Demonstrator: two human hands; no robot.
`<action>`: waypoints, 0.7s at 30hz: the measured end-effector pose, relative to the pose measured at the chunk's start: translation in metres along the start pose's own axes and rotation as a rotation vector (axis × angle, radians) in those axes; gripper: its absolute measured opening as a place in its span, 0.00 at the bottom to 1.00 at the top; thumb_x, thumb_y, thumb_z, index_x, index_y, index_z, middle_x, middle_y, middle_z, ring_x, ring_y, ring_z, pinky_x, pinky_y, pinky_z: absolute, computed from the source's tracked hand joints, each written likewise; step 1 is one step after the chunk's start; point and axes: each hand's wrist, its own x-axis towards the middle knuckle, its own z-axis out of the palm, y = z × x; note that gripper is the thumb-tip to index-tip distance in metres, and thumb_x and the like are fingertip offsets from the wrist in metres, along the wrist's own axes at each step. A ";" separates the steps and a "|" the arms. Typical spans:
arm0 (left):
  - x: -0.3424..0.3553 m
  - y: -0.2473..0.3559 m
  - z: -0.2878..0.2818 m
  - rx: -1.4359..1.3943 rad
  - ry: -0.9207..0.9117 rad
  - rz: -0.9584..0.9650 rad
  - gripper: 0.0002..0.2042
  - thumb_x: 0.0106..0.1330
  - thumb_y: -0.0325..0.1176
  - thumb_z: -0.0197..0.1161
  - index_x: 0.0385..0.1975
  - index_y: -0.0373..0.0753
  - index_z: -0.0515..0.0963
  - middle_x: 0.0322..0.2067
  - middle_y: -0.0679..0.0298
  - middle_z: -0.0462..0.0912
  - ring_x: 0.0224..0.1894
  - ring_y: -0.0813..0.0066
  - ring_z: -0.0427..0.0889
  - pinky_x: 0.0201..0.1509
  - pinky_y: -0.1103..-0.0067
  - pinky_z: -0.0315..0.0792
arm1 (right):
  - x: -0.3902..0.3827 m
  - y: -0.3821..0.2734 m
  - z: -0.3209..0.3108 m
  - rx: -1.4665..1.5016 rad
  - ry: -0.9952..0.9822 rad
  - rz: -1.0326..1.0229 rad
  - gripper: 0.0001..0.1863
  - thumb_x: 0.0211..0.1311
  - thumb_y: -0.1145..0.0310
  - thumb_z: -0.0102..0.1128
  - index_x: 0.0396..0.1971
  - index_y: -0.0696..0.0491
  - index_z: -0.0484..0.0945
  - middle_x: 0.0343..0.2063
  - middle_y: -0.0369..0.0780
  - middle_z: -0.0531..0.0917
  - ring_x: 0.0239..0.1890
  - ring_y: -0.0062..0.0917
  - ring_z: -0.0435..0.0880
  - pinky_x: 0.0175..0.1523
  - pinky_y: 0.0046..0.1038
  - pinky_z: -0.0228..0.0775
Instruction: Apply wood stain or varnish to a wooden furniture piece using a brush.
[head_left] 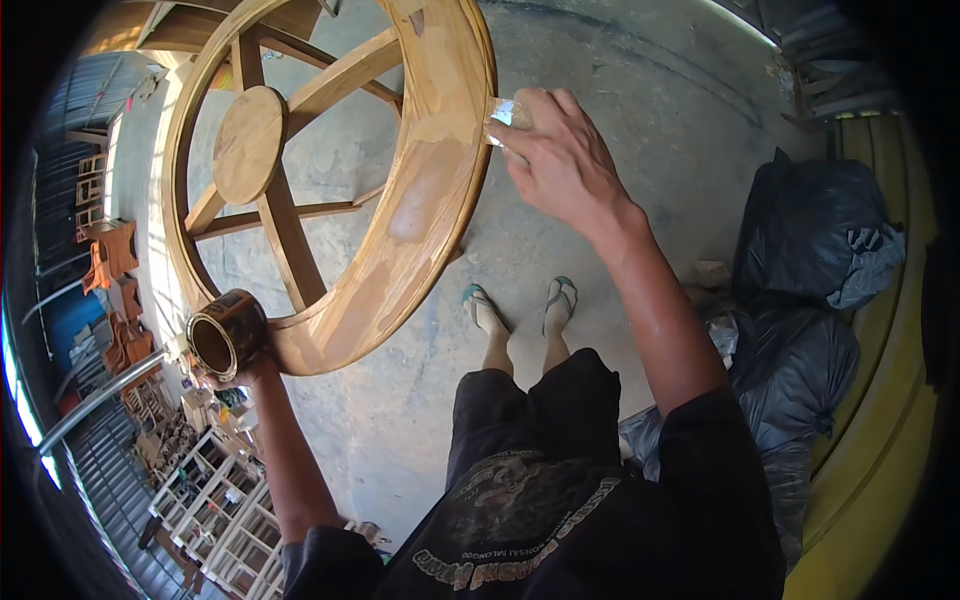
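Note:
A large round wooden frame (425, 165) with a wide ring, crossed spokes and a round hub (249, 145) fills the upper left. Pale smeared patches mark the ring's surface. My right hand (570, 160) pinches a small flat, shiny scraper (502, 115) against the ring's outer right edge. At the ring's lower left, my left hand (238, 376) is wrapped around an open brown tin can (228, 332), tilted so its mouth faces me. The can hides most of those fingers, and its contents are too dark to make out.
Black plastic bags (815, 225) are piled at the right beside long yellow panels (890, 400). Pale wooden frames (215, 500) and orange-brown chair parts (115, 255) stand at the left. My sandalled feet (485, 308) are on the concrete floor (640, 70).

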 end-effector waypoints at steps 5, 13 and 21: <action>-0.001 0.002 -0.003 -0.030 -0.003 -0.034 0.47 0.46 0.70 0.43 0.64 0.45 0.68 0.62 0.58 0.69 0.65 0.50 0.67 0.66 0.53 0.65 | -0.012 -0.012 0.000 -0.075 -0.069 0.136 0.18 0.48 0.75 0.64 0.43 0.51 0.84 0.41 0.44 0.76 0.47 0.38 0.73 0.51 0.35 0.71; -0.030 0.009 0.033 0.092 -0.016 -0.008 0.46 0.47 0.72 0.39 0.64 0.48 0.67 0.62 0.57 0.69 0.65 0.49 0.67 0.65 0.52 0.67 | -0.032 -0.006 0.048 0.160 0.373 0.197 0.19 0.52 0.72 0.66 0.46 0.51 0.82 0.42 0.46 0.77 0.43 0.40 0.77 0.49 0.36 0.71; -0.027 0.010 0.027 0.102 -0.010 0.014 0.47 0.46 0.73 0.39 0.64 0.48 0.67 0.62 0.57 0.69 0.63 0.48 0.68 0.63 0.51 0.68 | -0.042 -0.011 0.044 0.220 0.305 0.275 0.17 0.49 0.72 0.67 0.42 0.53 0.84 0.40 0.46 0.78 0.42 0.38 0.78 0.47 0.34 0.72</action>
